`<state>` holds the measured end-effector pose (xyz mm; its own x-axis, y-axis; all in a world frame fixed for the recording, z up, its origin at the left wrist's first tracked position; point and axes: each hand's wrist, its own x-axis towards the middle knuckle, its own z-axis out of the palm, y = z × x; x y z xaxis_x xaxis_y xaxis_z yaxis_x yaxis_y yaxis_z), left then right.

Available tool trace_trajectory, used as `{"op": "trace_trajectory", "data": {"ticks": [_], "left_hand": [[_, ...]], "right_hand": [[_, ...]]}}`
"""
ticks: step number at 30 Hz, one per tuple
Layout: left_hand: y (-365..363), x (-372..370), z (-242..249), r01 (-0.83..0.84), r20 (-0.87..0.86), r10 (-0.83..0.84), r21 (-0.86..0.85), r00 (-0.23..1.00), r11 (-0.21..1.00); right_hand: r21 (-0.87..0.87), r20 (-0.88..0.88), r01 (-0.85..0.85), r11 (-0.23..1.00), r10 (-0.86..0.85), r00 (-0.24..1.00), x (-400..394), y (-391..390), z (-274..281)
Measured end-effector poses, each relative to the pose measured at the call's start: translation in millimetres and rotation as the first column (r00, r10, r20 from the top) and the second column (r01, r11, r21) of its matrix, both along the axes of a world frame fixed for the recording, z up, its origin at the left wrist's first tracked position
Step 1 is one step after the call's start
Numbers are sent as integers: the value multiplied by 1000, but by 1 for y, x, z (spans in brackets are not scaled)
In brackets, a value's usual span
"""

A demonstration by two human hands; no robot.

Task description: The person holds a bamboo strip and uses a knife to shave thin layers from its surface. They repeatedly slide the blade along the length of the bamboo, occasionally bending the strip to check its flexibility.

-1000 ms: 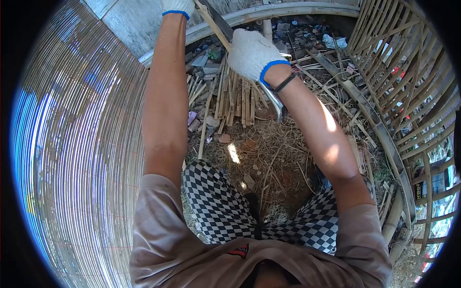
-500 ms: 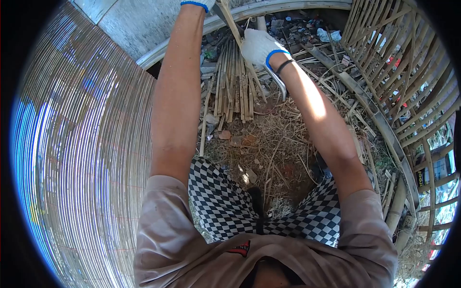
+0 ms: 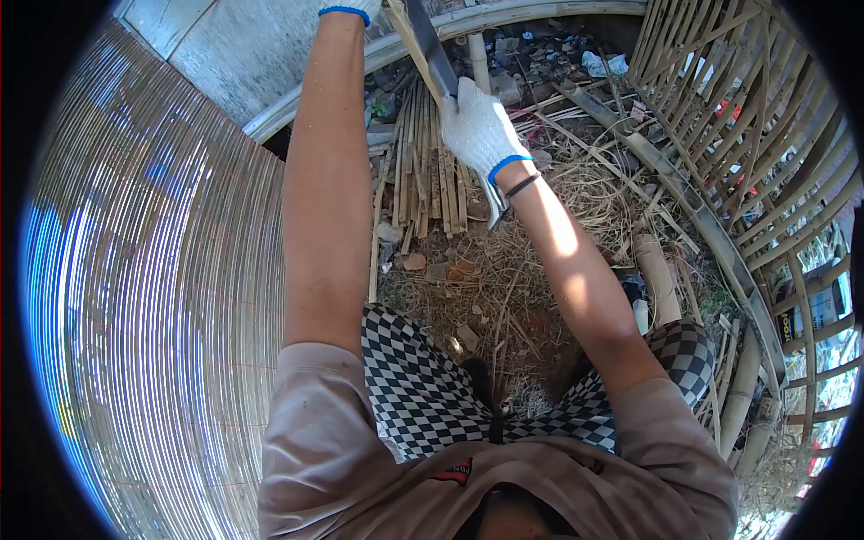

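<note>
— Right hand (image 3: 479, 126)?
— Gloved in white, fist closed tight round the handle of a knife (image 3: 432, 49); dark blade slanting up and away toward the top edge, handle end poking out below the wrist.
— And the blade against what?
— Laid along a thin bamboo strip (image 3: 409, 36), touching it near the top of the frame.
— Left hand (image 3: 346, 7)?
— Almost wholly cut off by the top edge; only the blue glove cuff in view. Reaching toward the upper end of that strip, but impossible to tell whether gripping or loose.
— Underneath?
— A bundle of split bamboo slats (image 3: 430, 175) lying flat on the ground, just below the right hand. Dry straw (image 3: 504, 279) spread nearer the knees, with small stones and scraps mixed in.
— Around the sides?
— Curved wall of fine woven strips (image 3: 153, 297) on the left, close beside the left arm. Open bamboo lattice (image 3: 747, 153) on the right, well apart from the hands. A short bamboo tube (image 3: 655, 274) lying beside the right forearm.
— Anything blocking?
— Right forearm crossing over the straw; checkered trousers (image 3: 423, 387) covering the near ground.
</note>
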<state>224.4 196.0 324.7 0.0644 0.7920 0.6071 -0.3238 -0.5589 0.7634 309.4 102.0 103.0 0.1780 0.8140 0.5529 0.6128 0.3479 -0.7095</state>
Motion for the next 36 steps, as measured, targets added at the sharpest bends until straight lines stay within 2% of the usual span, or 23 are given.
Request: {"op": "trace_trajectory", "data": {"ticks": [3, 4, 5, 7, 11, 13, 14, 17, 18, 21, 24, 25, 27, 28, 29, 31, 33, 36], "left_hand": [[-3, -18, 3, 35, -31, -33, 82, 999, 996], [-7, -25, 2, 67, -48, -62, 109, 997, 992], [-11, -29, 2, 103, -69, -94, 137, 993, 985], [-27, -25, -4, 69, -55, -63, 120, 996, 990], [-56, -14, -12, 76, -50, -67, 193, 996, 978], [-58, -20, -14, 236, -101, -218, 216, 971, 947], [-59, -25, -15, 315, -126, -294, 216, 948, 924], [-59, -40, -14, 334, -134, -313, 194, 940, 922], [-48, -50, -9, 6, -133, 12, 136, 991, 991], [-37, -71, -6, 219, -174, -193, 145, 966, 965], [-47, -54, -8, 51, -150, -25, 171, 988, 984], [-36, -58, -6, 282, -185, -252, 157, 950, 946], [-8, -70, 2, 683, -238, -648, 109, 724, 723], [-16, -56, -2, 391, -133, -373, 154, 918, 908], [-34, -28, -7, 51, -21, -48, 162, 999, 985], [-48, -16, -10, -228, 6, 230, 171, 973, 958], [-46, -33, -6, -84, -160, 123, 227, 979, 970], [-27, -61, 4, 259, -251, -215, 156, 944, 953]], "right_hand": [[-114, 46, 20, 993, -15, 999, -13, -13, 2], [42, 38, 51, 998, -52, 998, -17, -13, -1], [78, 74, 31, 996, -37, 997, -17, -13, -4], [170, 65, 38, 985, -50, 997, -14, -15, -7], [227, -61, 40, 973, -27, 998, -24, -43, 20], [276, -73, 52, 960, -33, 997, -26, -44, 18], [199, -20, 43, 979, -40, 999, -29, -31, 1], [-6, -155, -50, 999, 48, 987, -28, -5, -40], [-38, -136, -50, 998, 45, 990, -30, -7, -43], [-27, -58, -25, 999, 23, 998, -31, -21, -33], [97, -107, -14, 995, 24, 994, -36, -39, -16], [131, -122, -10, 991, 26, 992, -37, -44, -10], [125, -144, -10, 992, 28, 989, -37, -42, -12], [97, -167, -10, 995, 26, 986, -37, -33, -22], [69, -188, -10, 998, 23, 982, -38, -24, -34], [-18, -204, -21, 1000, 17, 979, -33, -9, -67], [-13, -129, -5, 1000, 3, 992, -37, -6, -73], [-106, -97, 8, 994, -18, 995, -38, -21, -47]]}}
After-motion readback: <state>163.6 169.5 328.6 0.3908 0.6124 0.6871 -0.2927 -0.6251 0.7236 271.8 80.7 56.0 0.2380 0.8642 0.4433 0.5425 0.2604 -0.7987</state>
